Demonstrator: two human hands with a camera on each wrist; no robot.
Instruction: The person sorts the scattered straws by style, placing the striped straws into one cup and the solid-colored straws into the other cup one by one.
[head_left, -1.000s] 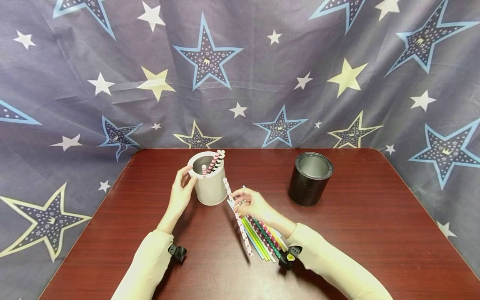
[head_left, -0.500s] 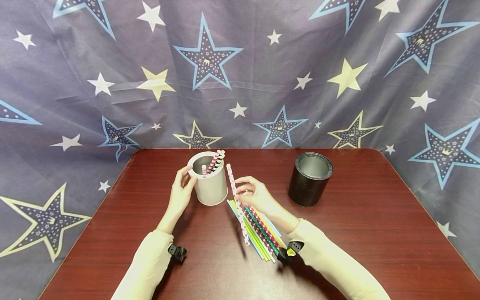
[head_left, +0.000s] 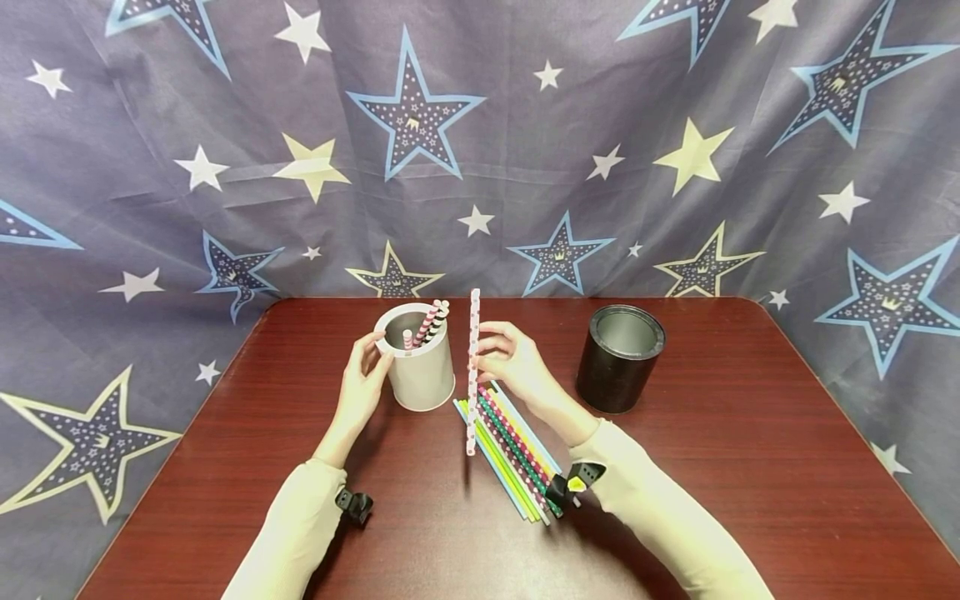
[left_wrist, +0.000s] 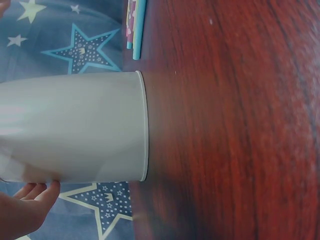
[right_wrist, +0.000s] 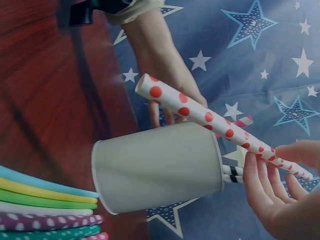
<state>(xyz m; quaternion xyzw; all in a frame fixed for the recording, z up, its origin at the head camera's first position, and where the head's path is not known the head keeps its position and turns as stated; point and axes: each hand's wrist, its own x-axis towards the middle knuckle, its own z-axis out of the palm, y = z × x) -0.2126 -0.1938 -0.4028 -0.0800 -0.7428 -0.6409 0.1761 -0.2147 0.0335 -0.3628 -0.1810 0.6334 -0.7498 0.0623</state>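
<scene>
Around the rim of a light grey, cylindrical cup [head_left: 422,379], which I take as my landmark, the person's left hand [head_left: 363,379] has its fingers and thumb curved, gripping the cup on its left side. Inside the cup I can make out pink-and-white striped paper straws [head_left: 427,322] and black-and-white striped straws [head_left: 435,327], leaning to the right with their ends above the rim; one more pink-striped end shows lower down, by the near part of the rim.

Just to the right of the cup, the right hand [head_left: 517,367] has thumb and fingers together, pinching a white paper straw with red dots [right_wrist: 208,117]. On my head feed that straw is almost upright and apart from the cup; on the right wrist feed it crosses slantwise in front of the cup, its lower end looking lifted.

To the near right of the cup, a fanned bundle of coloured straws [head_left: 507,467], plain blue, green and yellow among dotted ones, lies on a reddish-brown, wood-grained table [head_left: 412,542]. Its far ends come close to the cup's base; I cannot tell whether they touch. Well to the cup's right stands a black cylindrical container [head_left: 618,375]. Behind the cup hangs a grey-blue, star-printed fabric curtain [head_left: 502,150].
</scene>
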